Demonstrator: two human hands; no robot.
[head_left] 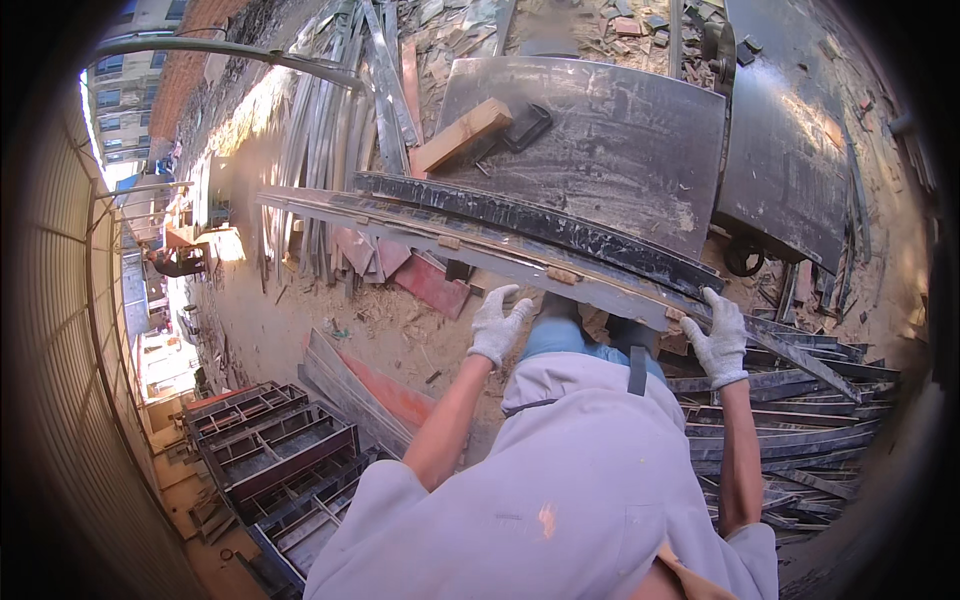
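A long black beam (530, 222), spotted with white, lies along the near edge of a worn dark worktable (610, 140). Against its near side runs a long grey strip (600, 298) with small wooden blocks (562, 275) along it. My left hand (499, 325), in a pale knitted glove, hangs just below the strip, its fingers loosely curled and apart with nothing in them. At the right end of the beam and strip is my gloved right hand (718, 342). Its thumb and fingers are spread around those ends, apparently touching; the exact contact is unclear.
A wooden block (465, 135) and a black C-shaped clamp (528, 126) rest on the worktable. Beside it is another dark panel (785, 150). Piled strips (800, 440) lie at right, stacked metal frames (285, 465) at lower left. A person (180, 262) is far left.
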